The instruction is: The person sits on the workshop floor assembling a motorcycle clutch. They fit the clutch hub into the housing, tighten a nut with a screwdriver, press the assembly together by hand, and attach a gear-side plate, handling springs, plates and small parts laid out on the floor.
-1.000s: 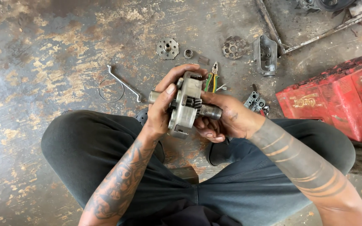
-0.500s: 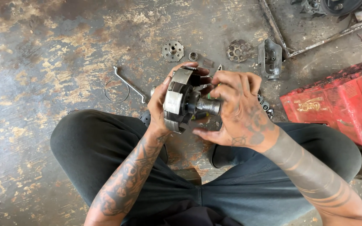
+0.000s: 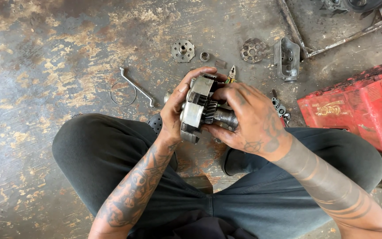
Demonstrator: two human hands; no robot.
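Observation:
I sit cross-legged on a stained concrete floor and hold a round metal clutch assembly (image 3: 196, 110) above my knees. My left hand (image 3: 175, 108) grips its flat disc side, thumb over the rim. My right hand (image 3: 248, 119) wraps the geared hub and short shaft (image 3: 224, 117) sticking out to the right. The gear teeth show between my two hands.
On the floor ahead lie a bent flat spanner (image 3: 135, 87), a wire ring (image 3: 123, 93), a round flanged disc (image 3: 183, 50), a small bearing (image 3: 204, 56), a perforated plate (image 3: 253, 50) and a metal housing (image 3: 286, 58). A red toolbox (image 3: 354, 106) stands at the right.
My right hand has shifted from under the assembly to over its shaft side. The assembly has turned so the disc faces left.

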